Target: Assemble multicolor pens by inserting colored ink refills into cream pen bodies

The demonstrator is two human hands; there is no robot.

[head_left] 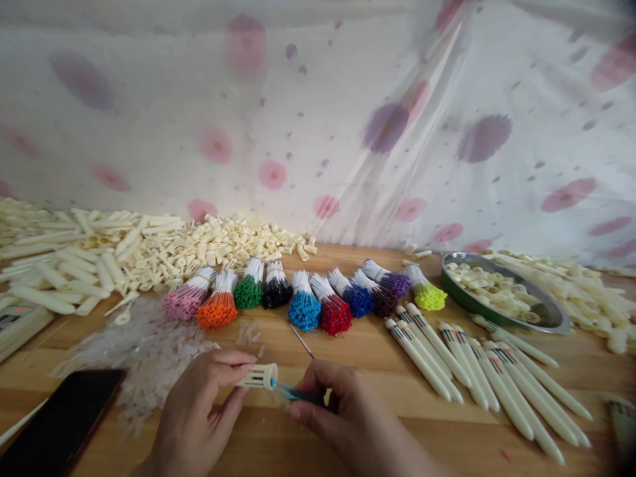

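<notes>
**Left hand on slotted sleeve, right hand on tweezers, both near the table's near edge**

Nearest: left hand (199,407) pinches the cream slotted sleeve (254,377) between thumb and fingers, open end facing right. Right hand (340,407) has thumb and index pressed on dark tweezers (305,395); tips meet a light-blue piece (273,383) at the sleeve's mouth. Can't tell how far in it sits. Sleeve is held just above the table (268,437), about mid-width.

Near left corner: black phone (64,424), lying flat. Beyond it, a loose spread of clear plastic bits (149,358) beside the left hand. Grey-white device (22,328) at the left edge, cut off by the view.

Right half: cream pens (511,391) with coloured sliders lie side by side, points toward the near right corner.

Mid-table: single thin refill (301,341) lies in front of a row of colour-tipped refill bundles (335,313), pink at left through yellow at right.

Toward the far edge: big heap of cream parts (238,245) at left; green oval dish (450,298) of small cream parts at right, more cream pieces (591,301) past it. Flower-print sheet (318,132) hangs behind the table.
</notes>
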